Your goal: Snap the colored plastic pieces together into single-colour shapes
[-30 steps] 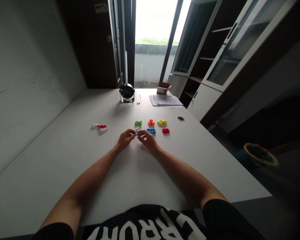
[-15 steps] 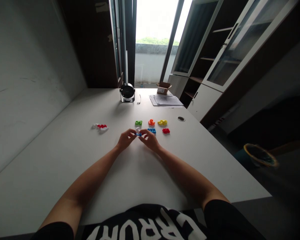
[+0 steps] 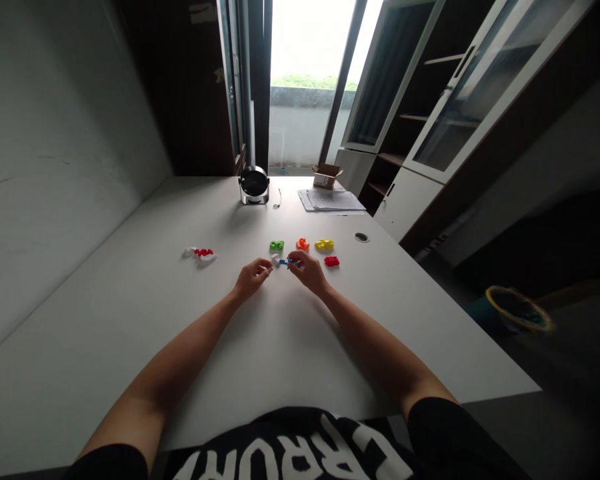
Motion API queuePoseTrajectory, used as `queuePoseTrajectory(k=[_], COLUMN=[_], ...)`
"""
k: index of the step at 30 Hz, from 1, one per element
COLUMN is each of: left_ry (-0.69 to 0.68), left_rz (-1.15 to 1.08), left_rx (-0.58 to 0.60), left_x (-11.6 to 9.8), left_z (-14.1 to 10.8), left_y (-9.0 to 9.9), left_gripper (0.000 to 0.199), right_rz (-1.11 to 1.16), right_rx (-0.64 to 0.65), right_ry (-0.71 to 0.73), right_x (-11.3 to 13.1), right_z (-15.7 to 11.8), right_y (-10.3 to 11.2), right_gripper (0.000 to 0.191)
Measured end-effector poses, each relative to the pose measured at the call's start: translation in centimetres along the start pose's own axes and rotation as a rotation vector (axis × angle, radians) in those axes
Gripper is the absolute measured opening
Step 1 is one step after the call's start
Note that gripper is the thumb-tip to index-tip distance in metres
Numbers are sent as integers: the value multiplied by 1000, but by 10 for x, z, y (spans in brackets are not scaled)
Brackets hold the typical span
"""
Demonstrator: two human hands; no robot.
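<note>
My right hand [image 3: 306, 269] pinches a small blue piece [image 3: 284, 262] just above the table, over other blue pieces that it partly hides. To its left, my left hand [image 3: 253, 277] has thumb and fingertips close together; whatever they hold, if anything, is too small to name. Between the hands lies a white piece [image 3: 275, 259]. Behind them are a green piece [image 3: 277, 245], an orange piece [image 3: 303, 244] and a yellow piece [image 3: 324, 245]. A red piece [image 3: 331, 261] lies right of my right hand.
Red pieces [image 3: 203, 253] with white ones sit at the left of the white table [image 3: 190, 373]. Farther back stand a round black device [image 3: 255, 185], papers [image 3: 333, 201] and an open cardboard box [image 3: 327, 176]. A round hole [image 3: 361, 237] is at the right.
My right hand has moved right, away from my left hand, taking the blue piece with it over the other blue pieces. My left hand has hardly moved and no longer touches the blue piece.
</note>
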State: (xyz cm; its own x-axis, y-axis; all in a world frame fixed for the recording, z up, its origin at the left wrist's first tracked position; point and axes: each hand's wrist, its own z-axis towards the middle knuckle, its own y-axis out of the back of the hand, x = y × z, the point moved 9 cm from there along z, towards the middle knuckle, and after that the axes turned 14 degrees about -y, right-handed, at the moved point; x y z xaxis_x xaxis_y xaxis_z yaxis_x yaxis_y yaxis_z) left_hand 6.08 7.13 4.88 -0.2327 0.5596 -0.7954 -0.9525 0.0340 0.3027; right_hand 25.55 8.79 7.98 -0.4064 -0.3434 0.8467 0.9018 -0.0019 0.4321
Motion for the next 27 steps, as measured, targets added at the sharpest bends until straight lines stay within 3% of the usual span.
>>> queuePoseTrajectory(k=[4,7,14,27], left_ry=[31,48,55,56], left_rz=[15,14,16,36], left_rx=[22,35,37,38], left_x=[4,6,5,2], left_z=[0,-1,-2,-1], left_y=[-2,-4,-4,-4], left_gripper=[17,16,15,13], right_rz=[-94,-194,-324,-340], right_rx=[-125,-143,-117,-116], right_ry=[-22,-43,-35,-26], right_x=[-20,-34,-44,-52], right_z=[15,23,26,27], right_y=[32,44,42,41], right_gripper=[19,15,11,12])
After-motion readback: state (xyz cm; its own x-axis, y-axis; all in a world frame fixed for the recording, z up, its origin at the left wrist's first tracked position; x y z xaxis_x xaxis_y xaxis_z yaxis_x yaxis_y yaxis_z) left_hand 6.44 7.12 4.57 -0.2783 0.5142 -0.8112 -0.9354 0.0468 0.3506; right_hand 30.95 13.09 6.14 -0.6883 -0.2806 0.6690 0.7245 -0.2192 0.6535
